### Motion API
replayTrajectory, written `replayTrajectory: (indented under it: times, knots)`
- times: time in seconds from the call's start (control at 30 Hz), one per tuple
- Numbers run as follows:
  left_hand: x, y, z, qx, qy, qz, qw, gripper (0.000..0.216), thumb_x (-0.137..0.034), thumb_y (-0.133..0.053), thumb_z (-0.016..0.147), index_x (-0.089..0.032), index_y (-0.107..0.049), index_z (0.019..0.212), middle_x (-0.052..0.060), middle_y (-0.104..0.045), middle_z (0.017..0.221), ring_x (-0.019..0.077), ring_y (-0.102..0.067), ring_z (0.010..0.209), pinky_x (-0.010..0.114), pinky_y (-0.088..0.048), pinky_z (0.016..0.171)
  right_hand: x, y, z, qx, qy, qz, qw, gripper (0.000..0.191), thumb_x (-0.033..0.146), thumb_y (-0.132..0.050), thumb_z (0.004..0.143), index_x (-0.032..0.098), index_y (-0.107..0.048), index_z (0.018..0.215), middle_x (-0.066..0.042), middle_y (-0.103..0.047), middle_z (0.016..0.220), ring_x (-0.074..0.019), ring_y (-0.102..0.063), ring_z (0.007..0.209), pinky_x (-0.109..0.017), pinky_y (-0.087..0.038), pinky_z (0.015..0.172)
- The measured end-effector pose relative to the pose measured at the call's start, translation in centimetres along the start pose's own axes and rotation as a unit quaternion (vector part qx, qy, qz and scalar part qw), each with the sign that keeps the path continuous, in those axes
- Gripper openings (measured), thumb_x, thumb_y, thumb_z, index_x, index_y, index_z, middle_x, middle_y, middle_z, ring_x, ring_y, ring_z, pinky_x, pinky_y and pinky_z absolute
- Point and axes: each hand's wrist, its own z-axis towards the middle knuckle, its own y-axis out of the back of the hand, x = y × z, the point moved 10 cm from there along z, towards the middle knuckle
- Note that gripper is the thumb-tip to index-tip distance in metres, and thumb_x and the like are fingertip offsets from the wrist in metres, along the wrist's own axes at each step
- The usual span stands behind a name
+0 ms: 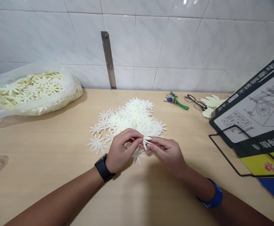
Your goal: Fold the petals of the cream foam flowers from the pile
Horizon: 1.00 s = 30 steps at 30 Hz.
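Observation:
Between my hands is a small cream flower cutout (146, 142) with narrow petals, its petals pointing down and to the right. My left hand (125, 145), with a black watch on the wrist, pinches it near its top between thumb and forefinger. From the other side my right hand (166, 152) closes thumb and fingers on its petals. Just behind the hands lies a loose pile of similar pale flower cutouts (132, 116), spread flat and overlapping. One more cutout (138, 155) rests on the table right below my fingers.
A clear plastic bag (71, 91) full of flower cutouts stands at the back left. Keys with a green strap (181, 105), eyeglasses (195, 102) and more cutouts (212, 103) lie at the back right. A printed box (252, 125) and black wire frame (223, 160) take up the right side.

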Motion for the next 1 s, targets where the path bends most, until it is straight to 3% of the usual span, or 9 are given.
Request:
replayTrajectory:
  times: [0.23,0.47,0.77,1.0]
  knots:
    - [-1.6,0.0,-0.1,-0.008,-0.059,0.049,0.997,0.008,-0.009,-0.061,0.085,-0.016,-0.066,0.086,0.004,-0.066,0.081,0.0127,-0.061,0.075,0.024,-0.05,0.067,-0.4,0.2,-0.2,-0.02,-0.033,0.0,0.999,0.009,0.028,-0.072,0.075,0.018,-0.072,0.077,-0.003,-0.075,0.07,-0.0186,-0.073,0.061,-0.026,-0.062,0.058]
    - [-2.5,-0.8,-0.6,0.028,-0.115,0.082,0.99,0.016,-0.006,-0.059,0.085,-0.018,-0.067,0.092,0.004,-0.064,0.087,0.0125,-0.062,0.08,0.024,-0.05,0.072,-0.4,0.3,0.0,-0.014,-0.036,-0.023,0.999,0.016,0.031,-0.072,0.076,0.018,-0.067,0.07,-0.002,-0.072,0.063,-0.0171,-0.07,0.06,-0.025,-0.057,0.056]
    - [-1.7,-1.2,-0.1,0.081,-0.088,0.081,0.99,0.014,-0.008,-0.053,0.089,-0.018,-0.063,0.085,0.005,-0.061,0.088,0.0147,-0.059,0.081,0.026,-0.048,0.073,-2.0,-0.3,0.1,0.024,-0.096,0.021,0.995,0.021,0.035,-0.07,0.08,0.018,-0.066,0.068,-0.003,-0.072,0.064,-0.0164,-0.066,0.059,-0.027,-0.053,0.059]
    - [-1.6,-1.3,-0.1,0.089,-0.063,0.048,0.993,0.012,-0.009,-0.048,0.091,-0.017,-0.055,0.087,0.007,-0.056,0.096,0.0171,-0.055,0.09,0.031,-0.045,0.081,-2.1,-0.8,0.6,0.062,-0.083,0.074,0.992,0.022,0.036,-0.067,0.083,0.016,-0.065,0.072,-0.001,-0.066,0.063,-0.0125,-0.06,0.055,-0.026,-0.051,0.057]
